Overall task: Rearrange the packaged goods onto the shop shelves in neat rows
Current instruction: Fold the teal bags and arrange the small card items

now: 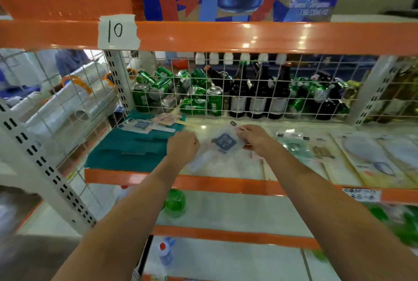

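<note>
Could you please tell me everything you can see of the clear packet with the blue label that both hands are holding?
The clear packet looks like a thin plastic bag with a square blue label on its face; the print is too blurred to read. A pale, elongated item shows inside, running down towards the left. The packet sits tilted, low over the pale shelf; I cannot tell whether it rests on it. The left hand grips its left edge, the right hand its upper right corner.

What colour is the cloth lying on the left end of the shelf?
Teal green; the cloth shows clearly in the head view.

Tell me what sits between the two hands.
A clear packet with a blue label, gripped by the left hand and right hand, in the head view.
</note>
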